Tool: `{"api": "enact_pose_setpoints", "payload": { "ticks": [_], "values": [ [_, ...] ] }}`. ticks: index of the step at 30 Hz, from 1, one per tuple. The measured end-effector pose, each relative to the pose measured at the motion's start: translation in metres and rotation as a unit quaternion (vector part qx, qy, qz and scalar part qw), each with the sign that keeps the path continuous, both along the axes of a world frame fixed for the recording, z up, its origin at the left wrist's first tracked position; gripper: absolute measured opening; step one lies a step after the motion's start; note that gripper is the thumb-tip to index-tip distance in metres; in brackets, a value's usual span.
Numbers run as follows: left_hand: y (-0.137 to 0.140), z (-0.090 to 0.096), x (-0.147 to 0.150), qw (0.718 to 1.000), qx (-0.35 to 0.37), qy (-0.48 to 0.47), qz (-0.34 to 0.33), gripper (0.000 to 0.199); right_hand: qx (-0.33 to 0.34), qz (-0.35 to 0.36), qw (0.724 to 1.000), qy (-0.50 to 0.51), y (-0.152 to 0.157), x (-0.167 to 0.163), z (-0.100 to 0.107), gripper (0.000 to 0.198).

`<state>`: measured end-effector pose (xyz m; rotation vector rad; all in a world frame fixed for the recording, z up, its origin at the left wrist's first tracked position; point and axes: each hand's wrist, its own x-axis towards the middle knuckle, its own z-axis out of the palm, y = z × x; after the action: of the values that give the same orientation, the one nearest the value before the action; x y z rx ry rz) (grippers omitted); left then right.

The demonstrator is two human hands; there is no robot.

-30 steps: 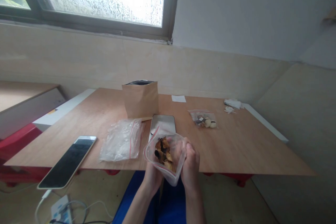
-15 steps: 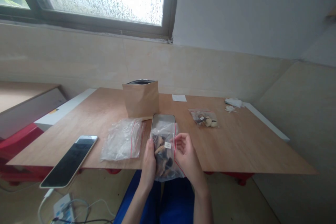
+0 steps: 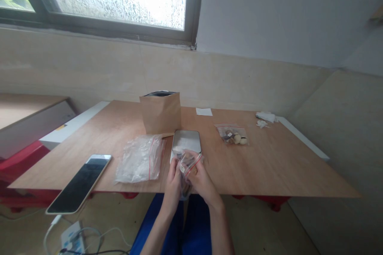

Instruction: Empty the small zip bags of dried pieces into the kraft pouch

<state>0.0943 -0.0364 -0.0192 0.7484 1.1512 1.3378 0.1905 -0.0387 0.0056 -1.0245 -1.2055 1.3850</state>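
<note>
Between my hands, at the front edge of the table, is a clear zip bag (image 3: 186,163) with a red seal line and brownish dried pieces inside. My left hand (image 3: 173,179) grips its left side. My right hand (image 3: 201,181) is closed on its right side, near the red line, and covers part of it. The bag looks crumpled and partly folded. Just behind it lies a kitchen scale (image 3: 186,140) with a grey top, its front partly hidden by the bag and hands. To the left rests a pile of clear zip bags (image 3: 139,159).
A brown paper pouch (image 3: 161,113) stands open-topped behind the scale. Another filled zip bag (image 3: 233,134) lies to the right. A phone (image 3: 79,185) with a cable overhangs the front left edge. White paper (image 3: 204,112) and crumpled white scraps (image 3: 265,117) lie at the back.
The held bag was spread flat and is now bunched and folded between my hands. My right hand has moved left, closer to my left hand, uncovering more of the scale.
</note>
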Motion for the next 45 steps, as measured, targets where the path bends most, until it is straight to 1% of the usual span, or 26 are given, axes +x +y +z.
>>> {"api": "enact_pose_setpoints", "payload": {
  "ticks": [2,5,8,10,12,14,15,17,19,20,22,26,28,30,33,36,37,39,41,43,45],
  "values": [
    [0.001,0.001,-0.001,1.000,-0.007,0.001,0.012,0.044,-0.004,-0.026,1.000,0.011,0.002,-0.005,-0.001,0.045],
    [0.003,0.005,-0.002,0.999,-0.008,0.006,0.039,0.035,0.027,-0.071,0.997,-0.003,0.005,-0.011,-0.004,0.036],
    [0.003,0.007,-0.005,0.998,0.006,-0.005,0.062,0.026,0.044,-0.083,0.995,-0.021,0.007,-0.015,-0.007,0.026],
    [0.003,0.006,-0.006,0.997,0.009,-0.019,0.080,0.026,0.049,-0.093,0.994,-0.025,0.008,-0.018,-0.008,0.023],
    [0.003,0.003,-0.007,0.994,0.003,-0.031,0.105,0.029,0.063,-0.131,0.989,-0.036,0.008,-0.020,-0.007,0.022],
    [0.005,0.000,-0.007,0.992,-0.001,-0.059,0.113,0.029,0.082,-0.183,0.978,-0.053,0.008,-0.022,-0.004,0.019],
    [0.006,-0.001,-0.007,0.991,-0.002,-0.086,0.102,0.028,0.089,-0.204,0.973,-0.055,0.008,-0.022,-0.003,0.019],
    [0.007,-0.001,-0.006,0.984,-0.021,-0.170,0.044,0.025,0.091,-0.228,0.969,-0.033,0.008,-0.023,-0.001,0.020],
    [0.009,-0.001,-0.005,0.966,-0.066,-0.250,-0.024,0.024,0.078,-0.238,0.968,0.022,0.009,-0.024,0.000,0.023],
    [0.009,-0.001,-0.005,0.956,-0.087,-0.278,-0.047,0.024,0.071,-0.246,0.965,0.057,0.009,-0.024,0.000,0.024],
    [0.010,-0.002,-0.005,0.944,-0.104,-0.307,-0.065,0.025,0.060,-0.274,0.952,0.126,0.010,-0.024,0.001,0.025],
    [0.011,-0.007,-0.007,0.937,-0.101,-0.330,-0.061,0.029,0.035,-0.313,0.923,0.221,0.011,-0.020,0.007,0.024],
    [0.011,-0.007,-0.007,0.934,-0.101,-0.337,-0.055,0.032,0.019,-0.322,0.911,0.255,0.011,-0.016,0.009,0.024],
    [0.010,-0.005,-0.008,0.935,-0.091,-0.338,-0.053,0.036,0.008,-0.316,0.905,0.285,0.013,-0.011,0.009,0.025],
    [0.009,0.000,-0.009,0.942,-0.082,-0.321,-0.051,0.040,0.002,-0.283,0.908,0.308,0.015,-0.003,0.006,0.024],
    [0.013,0.009,-0.015,0.954,-0.097,-0.283,-0.013,0.036,-0.001,-0.275,0.902,0.332,0.017,0.005,0.002,0.024],
    [0.017,0.014,-0.019,0.958,-0.097,-0.271,0.007,0.033,-0.004,-0.276,0.899,0.341,0.017,0.008,0.001,0.023],
    [0.026,0.023,-0.028,0.963,-0.074,-0.257,0.036,0.028,-0.007,-0.279,0.892,0.356,0.018,0.013,0.000,0.023],
    [0.039,0.030,-0.040,0.965,-0.043,-0.257,0.039,0.027,-0.009,-0.277,0.888,0.368,0.017,0.018,-0.001,0.022],
    [0.054,0.030,-0.052,0.966,-0.010,-0.253,0.055,0.029,-0.009,-0.273,0.884,0.379,0.017,0.021,-0.001,0.022],
    [0.069,0.023,-0.062,0.965,0.010,-0.252,0.067,0.031,-0.006,-0.271,0.885,0.378,0.016,0.023,0.000,0.022]
  ]
}}
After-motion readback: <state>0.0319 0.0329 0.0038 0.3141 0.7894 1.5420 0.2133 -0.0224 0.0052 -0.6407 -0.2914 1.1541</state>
